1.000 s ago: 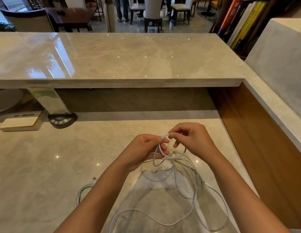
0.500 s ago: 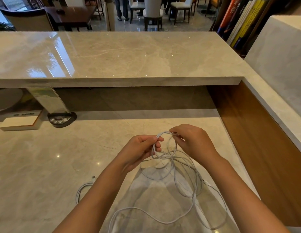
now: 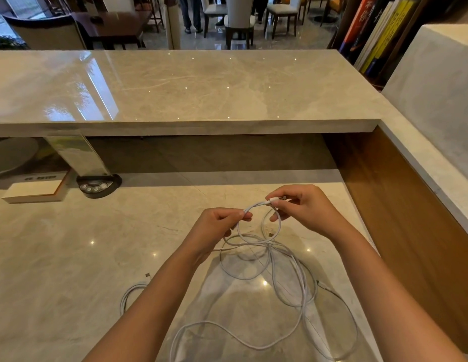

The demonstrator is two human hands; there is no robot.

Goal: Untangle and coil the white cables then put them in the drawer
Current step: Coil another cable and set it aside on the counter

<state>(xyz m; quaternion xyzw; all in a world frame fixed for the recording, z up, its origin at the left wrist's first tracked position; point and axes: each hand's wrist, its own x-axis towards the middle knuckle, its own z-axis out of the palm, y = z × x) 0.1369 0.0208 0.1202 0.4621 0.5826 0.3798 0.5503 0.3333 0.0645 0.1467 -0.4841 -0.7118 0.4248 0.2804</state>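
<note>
A tangle of thin white cables [image 3: 285, 278] lies in loose loops on the lower marble desk [image 3: 70, 257], under and in front of my hands. My left hand [image 3: 214, 228] pinches one cable between thumb and fingers just above the desk. My right hand [image 3: 303, 207] holds the same cable by its white plug end [image 3: 273, 200], a short arc of cable stretched between both hands. A small loop hangs below them. Another white cable loop [image 3: 131, 293] lies apart at the left, partly hidden by my left forearm. No drawer is in view.
A raised marble counter [image 3: 175, 87] overhangs the back of the desk. A wooden side panel [image 3: 400, 218] walls the right. A round black button unit [image 3: 97, 184] and a white box [image 3: 34, 190] sit at the back left. Books [image 3: 376, 30] stand at the upper right.
My hands have drawn apart and lifted slightly. The right hand now grips the plug end, pulled free of the loops, and the cable stretches between both hands.
</note>
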